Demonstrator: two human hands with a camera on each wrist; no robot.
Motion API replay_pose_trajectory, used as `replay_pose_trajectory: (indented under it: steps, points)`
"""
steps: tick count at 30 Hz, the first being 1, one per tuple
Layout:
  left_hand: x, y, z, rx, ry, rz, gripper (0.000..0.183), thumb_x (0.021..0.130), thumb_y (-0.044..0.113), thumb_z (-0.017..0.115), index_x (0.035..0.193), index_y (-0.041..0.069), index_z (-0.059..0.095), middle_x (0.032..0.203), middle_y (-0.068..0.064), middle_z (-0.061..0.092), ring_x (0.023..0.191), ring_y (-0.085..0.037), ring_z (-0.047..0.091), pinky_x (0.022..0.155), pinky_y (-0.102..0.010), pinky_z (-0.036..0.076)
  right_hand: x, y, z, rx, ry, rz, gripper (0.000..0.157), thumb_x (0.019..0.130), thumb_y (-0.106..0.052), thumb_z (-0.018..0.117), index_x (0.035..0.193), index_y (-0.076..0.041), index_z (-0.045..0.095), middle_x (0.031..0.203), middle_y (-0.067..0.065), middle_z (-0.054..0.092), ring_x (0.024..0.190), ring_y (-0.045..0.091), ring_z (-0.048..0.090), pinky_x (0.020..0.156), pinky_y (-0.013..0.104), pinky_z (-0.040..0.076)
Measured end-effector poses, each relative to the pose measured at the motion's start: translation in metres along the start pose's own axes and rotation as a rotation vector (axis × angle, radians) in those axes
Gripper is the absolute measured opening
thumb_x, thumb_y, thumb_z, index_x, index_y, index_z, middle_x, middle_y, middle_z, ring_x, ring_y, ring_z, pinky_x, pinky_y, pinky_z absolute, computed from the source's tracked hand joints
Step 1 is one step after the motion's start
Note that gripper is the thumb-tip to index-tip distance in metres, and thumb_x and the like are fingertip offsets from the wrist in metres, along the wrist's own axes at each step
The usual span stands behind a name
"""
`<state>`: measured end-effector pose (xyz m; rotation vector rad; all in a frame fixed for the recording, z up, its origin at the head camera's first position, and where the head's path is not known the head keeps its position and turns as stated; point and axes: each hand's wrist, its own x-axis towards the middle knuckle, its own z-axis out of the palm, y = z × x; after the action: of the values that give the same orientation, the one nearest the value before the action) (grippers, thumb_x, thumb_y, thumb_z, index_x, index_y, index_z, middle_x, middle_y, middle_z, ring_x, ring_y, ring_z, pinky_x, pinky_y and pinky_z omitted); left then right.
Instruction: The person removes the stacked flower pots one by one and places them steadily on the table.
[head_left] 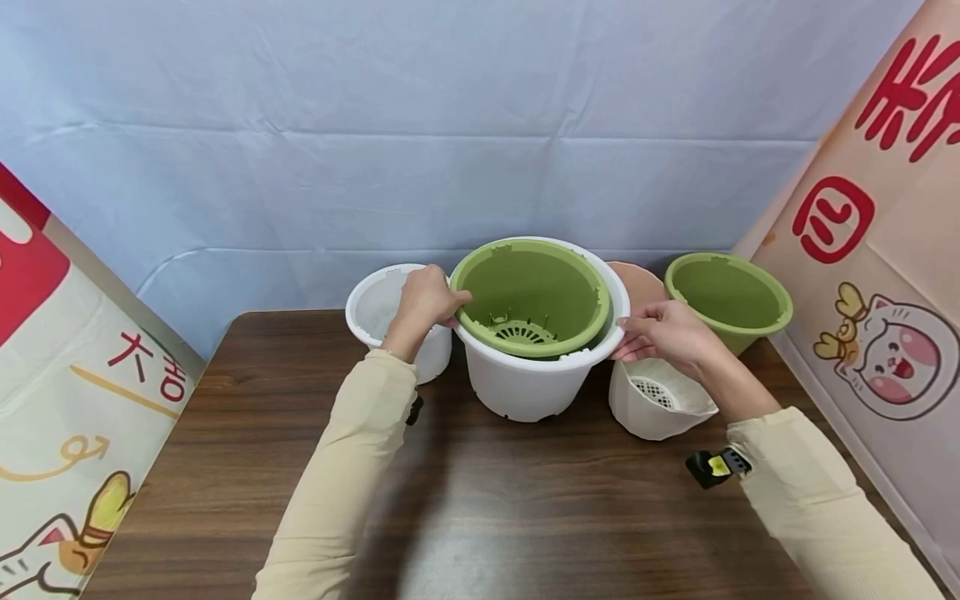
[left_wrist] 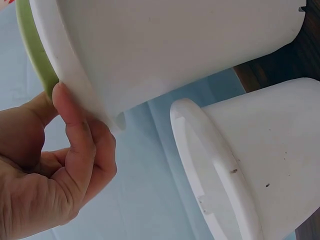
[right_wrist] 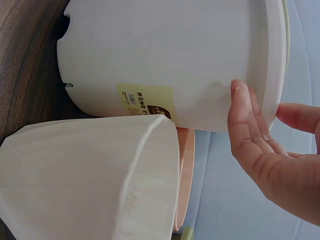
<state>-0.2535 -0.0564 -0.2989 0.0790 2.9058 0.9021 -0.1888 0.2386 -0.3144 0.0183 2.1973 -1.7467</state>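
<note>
A large white flower pot [head_left: 525, 387] stands in the middle of the wooden table with a green flower pot [head_left: 517, 279] sitting inside it. Slots show in the green pot's bottom. My left hand [head_left: 427, 298] grips the left side of the white rim, its thumb at the green rim and its fingers curled under the white one. On the opposite side my right hand [head_left: 670, 337] pinches the white rim, thumb on top and fingers against the outer wall. A yellow label [right_wrist: 147, 102] shows on that wall in the right wrist view.
A smaller white pot [head_left: 438, 358] stands at left, partly behind my left hand. To the right are a cream faceted pot [head_left: 645, 417], a terracotta-coloured pot [head_left: 637, 283] behind it, and another green pot [head_left: 727, 292]. A pale blue cloth [head_left: 450, 125] hangs behind the table [head_left: 555, 517].
</note>
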Motion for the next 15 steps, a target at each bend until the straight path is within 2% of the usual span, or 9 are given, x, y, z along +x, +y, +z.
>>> replay_pose_trajectory:
  steps: [5,9,15]
  points:
    - [0.0006,-0.003,-0.001,-0.049,-0.029,-0.014,0.022,0.082,0.02,0.061,0.076,-0.001,0.061,0.056,-0.007,0.062,0.05,-0.016,0.064,0.05,-0.02,0.052,0.0004,-0.0001,0.0002,-0.001,-0.004,-0.003,0.018,0.094,-0.002,0.042,0.099,0.015,0.044,0.071,0.012,0.063,0.065,0.017,0.064,0.066,0.029,0.057]
    - [0.0006,-0.0039,-0.0014,-0.06,-0.049,-0.03,0.022,0.082,0.02,0.06,0.079,-0.002,0.061,0.054,-0.006,0.061,0.057,-0.019,0.066,0.051,-0.021,0.053,0.0009,0.0,0.0002,-0.004,-0.002,0.004,0.019,0.094,-0.002,0.041,0.101,0.016,0.043,0.071,0.012,0.063,0.066,0.017,0.064,0.067,0.029,0.057]
    - [0.0002,-0.0036,-0.0035,-0.072,-0.076,-0.052,0.022,0.082,0.02,0.06,0.082,-0.002,0.06,0.051,-0.004,0.059,0.065,-0.023,0.067,0.06,-0.027,0.056,0.0009,-0.0001,0.0001,-0.002,-0.003,0.005,0.02,0.094,-0.002,0.04,0.101,0.017,0.042,0.071,0.012,0.063,0.066,0.016,0.064,0.067,0.029,0.057]
